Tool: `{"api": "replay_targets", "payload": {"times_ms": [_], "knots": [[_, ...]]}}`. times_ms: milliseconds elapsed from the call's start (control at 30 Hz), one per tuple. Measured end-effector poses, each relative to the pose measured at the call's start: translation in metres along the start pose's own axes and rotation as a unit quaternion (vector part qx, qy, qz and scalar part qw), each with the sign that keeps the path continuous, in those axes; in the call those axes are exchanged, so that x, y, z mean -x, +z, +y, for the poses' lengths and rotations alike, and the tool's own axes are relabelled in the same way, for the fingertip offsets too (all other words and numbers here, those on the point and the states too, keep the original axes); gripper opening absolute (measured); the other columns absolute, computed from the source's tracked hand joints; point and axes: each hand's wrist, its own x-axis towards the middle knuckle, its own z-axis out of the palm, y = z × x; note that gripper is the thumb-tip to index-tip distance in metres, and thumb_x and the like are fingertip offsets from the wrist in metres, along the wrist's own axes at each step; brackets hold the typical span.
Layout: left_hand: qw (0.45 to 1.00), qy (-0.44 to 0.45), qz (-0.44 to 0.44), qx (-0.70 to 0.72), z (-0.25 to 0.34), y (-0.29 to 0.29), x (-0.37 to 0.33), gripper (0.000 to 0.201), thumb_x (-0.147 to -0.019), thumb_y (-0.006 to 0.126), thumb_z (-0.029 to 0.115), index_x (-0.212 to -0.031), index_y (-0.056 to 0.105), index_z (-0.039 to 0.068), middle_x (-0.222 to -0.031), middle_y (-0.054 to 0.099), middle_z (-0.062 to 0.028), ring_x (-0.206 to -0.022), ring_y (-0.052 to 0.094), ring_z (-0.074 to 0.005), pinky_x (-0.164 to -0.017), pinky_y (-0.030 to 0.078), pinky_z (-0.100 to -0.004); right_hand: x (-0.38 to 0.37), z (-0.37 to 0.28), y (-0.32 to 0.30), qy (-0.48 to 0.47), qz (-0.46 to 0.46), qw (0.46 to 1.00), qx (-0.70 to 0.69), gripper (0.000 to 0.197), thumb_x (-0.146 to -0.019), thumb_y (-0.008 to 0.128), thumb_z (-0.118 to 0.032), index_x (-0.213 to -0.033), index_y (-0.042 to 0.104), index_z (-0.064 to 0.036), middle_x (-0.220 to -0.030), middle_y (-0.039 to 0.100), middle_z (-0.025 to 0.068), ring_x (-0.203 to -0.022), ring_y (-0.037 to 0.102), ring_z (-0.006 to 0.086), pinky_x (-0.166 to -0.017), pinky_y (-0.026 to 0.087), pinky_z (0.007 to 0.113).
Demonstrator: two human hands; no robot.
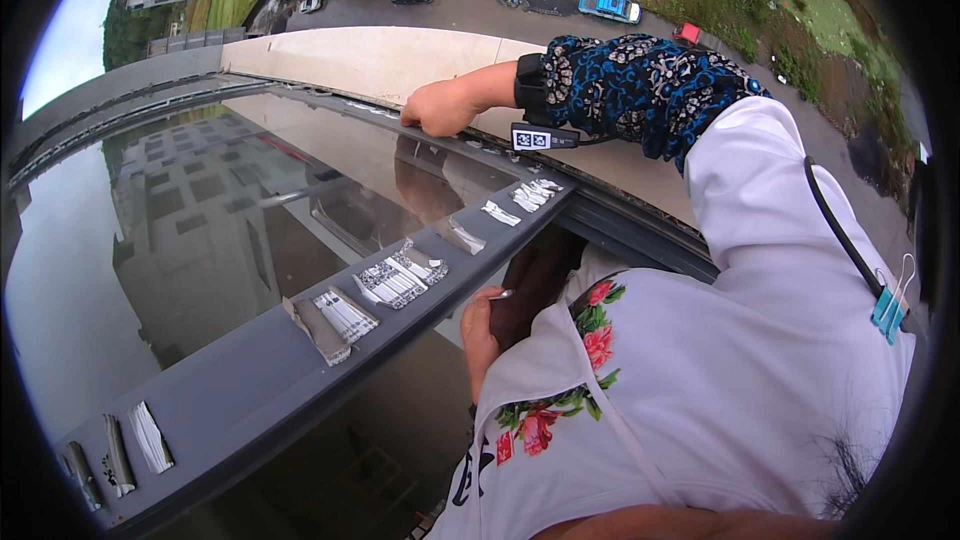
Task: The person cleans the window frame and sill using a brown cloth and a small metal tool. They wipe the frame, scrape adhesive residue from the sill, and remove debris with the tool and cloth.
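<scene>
My right hand (440,108), in a blue, black and beige patterned sleeve cover (640,90), reaches across to the far rail of a dark grey window frame (240,395). Its fingers are curled with the tips down on the rail; whatever is under them is hidden. Below the sash, close to my body, my left hand (479,332) is closed with a small whitish piece (503,294) showing at its fingertips; its kind is unclear. On the near rail lie crumpled strips: a printed black-and-white piece (392,282), a grey-and-white piece (345,316) and a white strip (151,437).
Reflective glass (230,230) fills the sash. Beyond the far rail runs a pale ledge (330,55), with a road (470,15) and a blue truck (609,7) far below. A small black box (545,137) hangs by my right wrist. A teal clip (889,315) sits on my white hoodie.
</scene>
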Motion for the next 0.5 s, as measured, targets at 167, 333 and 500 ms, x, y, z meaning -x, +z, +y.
{"api": "replay_targets", "payload": {"times_ms": [167, 333, 500], "knots": [[0.997, 0.027, -0.006, -0.065, 0.0, 0.004, -0.011, 0.036, -0.109, 0.047, 0.033, -0.113, 0.066, 0.003, -0.103, 0.066, -0.0059, -0.096, 0.062, -0.0144, -0.09, 0.047, -0.0282, 0.124, -0.031, -0.007, -0.016, -0.029, 0.998, -0.049, 0.035, -0.079, 0.052, -0.002, -0.11, 0.066, 0.0076, -0.105, 0.069, 0.0265, -0.1, 0.065, 0.0412, -0.088, 0.049, 0.047], [0.99, 0.057, -0.028, -0.127, 0.007, 0.009, -0.012, 0.036, -0.108, 0.048, 0.032, -0.113, 0.066, 0.002, -0.105, 0.065, -0.0061, -0.097, 0.061, -0.014, -0.091, 0.046, -0.0276, 0.195, -0.042, -0.019, 0.008, -0.069, 0.99, -0.126, 0.037, -0.08, 0.054, -0.002, -0.113, 0.066, 0.0069, -0.1, 0.07, 0.0232, -0.095, 0.065, 0.0387, -0.086, 0.05, 0.043], [0.997, 0.033, -0.031, -0.056, 0.01, 0.017, -0.009, 0.035, -0.109, 0.047, 0.032, -0.113, 0.066, 0.002, -0.106, 0.066, -0.0062, -0.098, 0.061, -0.0142, -0.09, 0.047, -0.0278, 0.182, -0.034, -0.023, 0.025, 0.047, 0.998, -0.022, 0.039, -0.078, 0.059, -0.002, -0.115, 0.068, 0.0023, -0.1, 0.071, 0.0212, -0.095, 0.067, 0.037, -0.084, 0.051, 0.044]]}}
